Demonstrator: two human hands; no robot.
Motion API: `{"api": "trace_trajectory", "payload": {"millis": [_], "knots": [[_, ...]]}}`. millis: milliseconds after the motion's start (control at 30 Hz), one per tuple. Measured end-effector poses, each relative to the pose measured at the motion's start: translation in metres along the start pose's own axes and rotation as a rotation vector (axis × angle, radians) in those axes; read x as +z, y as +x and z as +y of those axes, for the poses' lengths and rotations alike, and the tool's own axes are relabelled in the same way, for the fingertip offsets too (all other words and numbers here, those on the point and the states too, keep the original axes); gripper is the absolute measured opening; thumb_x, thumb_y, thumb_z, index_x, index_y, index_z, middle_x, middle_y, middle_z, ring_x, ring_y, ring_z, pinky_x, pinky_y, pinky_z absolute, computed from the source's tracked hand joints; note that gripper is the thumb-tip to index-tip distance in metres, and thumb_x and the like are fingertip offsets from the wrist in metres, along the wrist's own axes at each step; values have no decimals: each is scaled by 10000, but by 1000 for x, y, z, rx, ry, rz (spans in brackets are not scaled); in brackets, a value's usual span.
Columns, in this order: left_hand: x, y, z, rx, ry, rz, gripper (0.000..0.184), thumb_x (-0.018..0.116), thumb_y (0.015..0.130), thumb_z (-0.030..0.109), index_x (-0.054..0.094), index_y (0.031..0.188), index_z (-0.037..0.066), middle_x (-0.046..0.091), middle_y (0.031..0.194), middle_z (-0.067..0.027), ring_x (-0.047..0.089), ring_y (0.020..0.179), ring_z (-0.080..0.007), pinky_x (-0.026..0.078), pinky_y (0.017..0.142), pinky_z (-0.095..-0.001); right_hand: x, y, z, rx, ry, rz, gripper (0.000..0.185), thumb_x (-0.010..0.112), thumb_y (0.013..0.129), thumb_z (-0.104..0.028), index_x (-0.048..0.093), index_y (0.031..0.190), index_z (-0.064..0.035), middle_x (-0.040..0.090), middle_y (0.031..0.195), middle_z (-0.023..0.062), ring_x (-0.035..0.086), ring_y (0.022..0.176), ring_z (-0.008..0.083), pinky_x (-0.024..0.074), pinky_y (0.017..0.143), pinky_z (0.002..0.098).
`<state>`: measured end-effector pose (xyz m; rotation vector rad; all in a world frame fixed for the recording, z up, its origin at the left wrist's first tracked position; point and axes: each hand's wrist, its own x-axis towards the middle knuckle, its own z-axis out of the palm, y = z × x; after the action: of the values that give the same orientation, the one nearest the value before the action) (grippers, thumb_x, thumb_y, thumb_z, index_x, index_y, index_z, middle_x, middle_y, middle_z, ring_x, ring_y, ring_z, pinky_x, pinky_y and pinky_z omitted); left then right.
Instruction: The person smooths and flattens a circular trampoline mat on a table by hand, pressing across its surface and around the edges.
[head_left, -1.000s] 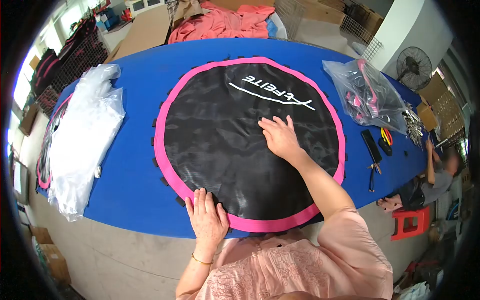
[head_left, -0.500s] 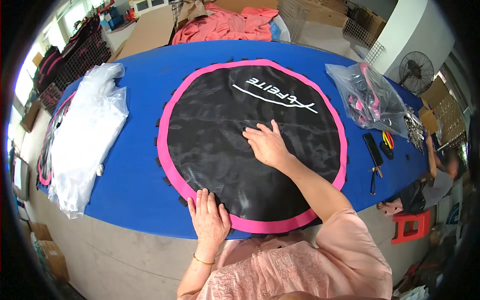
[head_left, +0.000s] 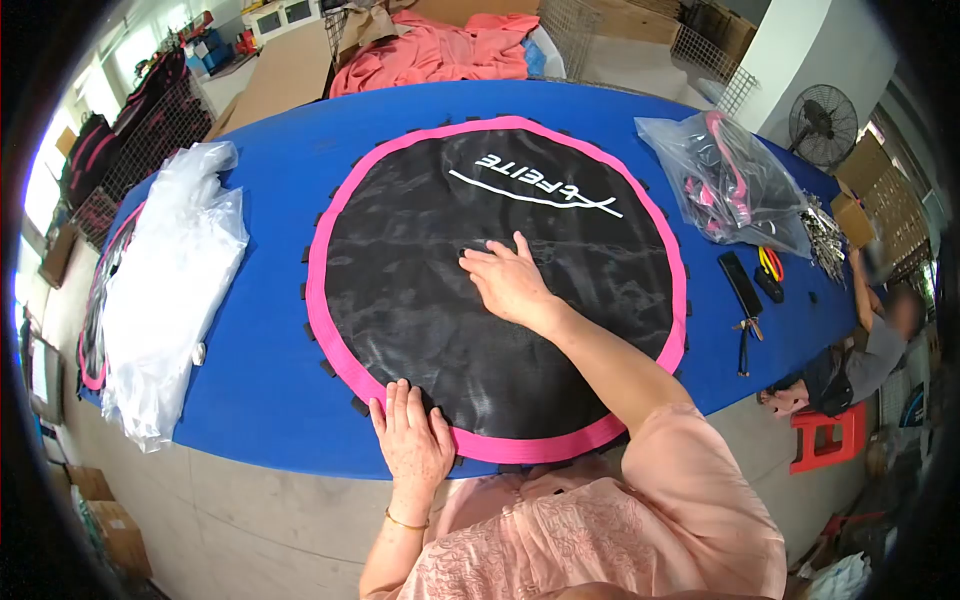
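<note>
A round black mat [head_left: 500, 370] with a pink border and white lettering lies flat, with small black tabs around its edge. My left hand [head_left: 412, 440] rests on the border at the near left, its fingers stretched out and holding nothing. Near the middle of the black fabric, my right hand [head_left: 507, 282] lies palm down with spread fingers. A small dark thing shows at one of its fingertips, too small to make out.
The blue table [head_left: 260, 400] bears clear plastic sheets [head_left: 175, 290] at the left. At the right are a bagged pink and black item [head_left: 725, 185], a black phone-like object [head_left: 739, 284], pliers [head_left: 744, 345] and metal pieces [head_left: 823, 240]. Another person [head_left: 870, 360] sits beyond.
My right hand has slid left across the black fabric, from right of the middle. My left hand stays on the pink border. The view has shifted slightly.
</note>
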<state>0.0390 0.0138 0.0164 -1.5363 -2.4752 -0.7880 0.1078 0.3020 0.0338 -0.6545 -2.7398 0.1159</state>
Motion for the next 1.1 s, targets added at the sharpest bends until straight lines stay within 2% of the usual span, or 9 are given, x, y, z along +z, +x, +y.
{"api": "trace_trajectory", "payload": {"millis": [100,233,300,400,533,633,800,967,1100], "knots": [[0,-1,-1,-4,-1,-4,430,586,941,198,599,1271,-78,596,1383,-264,501,1381,-402,258,1217,-586,-6,-29,12,-12,-9,16,308,618,983,-185,697,1275,-129,668,1379,42,556,1332,347,251,1187,655],[0,-1,-1,-3,-10,-13,425,583,944,196,599,1275,-71,593,1390,-259,495,1388,-399,255,1219,-586,-16,-70,47,77,-25,69,297,621,981,-204,713,1261,-169,692,1348,23,574,1318,341,254,1192,637],[0,-1,-1,-2,-9,-17,426,583,945,195,596,1278,-70,593,1390,-258,494,1389,-400,254,1219,-586,-26,-81,63,144,-97,62,307,611,990,-207,712,1279,-179,681,1370,20,570,1324,338,253,1193,640],[-1,0,0,1,-3,-21,430,583,946,194,588,1285,-71,591,1392,-256,492,1391,-400,250,1220,-586,-25,-81,87,291,-33,112,319,583,1006,-246,704,1291,-169,680,1372,31,563,1331,335,258,1181,652],[-1,-1,0,3,12,-26,429,580,948,190,580,1286,-75,585,1394,-256,487,1392,-399,243,1226,-582,-27,-55,77,294,-199,33,339,577,1000,-264,684,1307,-166,668,1387,35,565,1322,329,284,1148,656],[0,0,1,21,16,-21,420,571,953,188,584,1278,-77,585,1388,-263,487,1389,-403,243,1228,-578,-33,-36,45,259,-130,-96,352,594,992,-266,669,1316,-149,645,1411,44,543,1346,319,259,1174,653],[-1,-1,1,19,38,-19,407,547,970,190,584,1276,-76,588,1381,-266,485,1390,-404,250,1226,-575,-16,-48,52,191,-94,41,355,579,1003,-278,674,1319,-147,643,1416,44,535,1359,325,226,1200,647],[0,-1,0,7,31,-28,403,543,971,180,571,1294,-60,567,1409,-261,470,1403,-402,242,1231,-559,-31,-84,105,376,-252,51,342,561,1009,-277,701,1305,-179,658,1406,14,557,1339,309,243,1181,654],[-1,-1,1,6,38,-36,402,539,975,181,569,1294,-62,565,1409,-262,468,1406,-402,237,1235,-557,-48,-115,150,581,-275,80,354,543,1018,-267,682,1329,-172,650,1418,12,543,1352,345,254,1176,655]]}}
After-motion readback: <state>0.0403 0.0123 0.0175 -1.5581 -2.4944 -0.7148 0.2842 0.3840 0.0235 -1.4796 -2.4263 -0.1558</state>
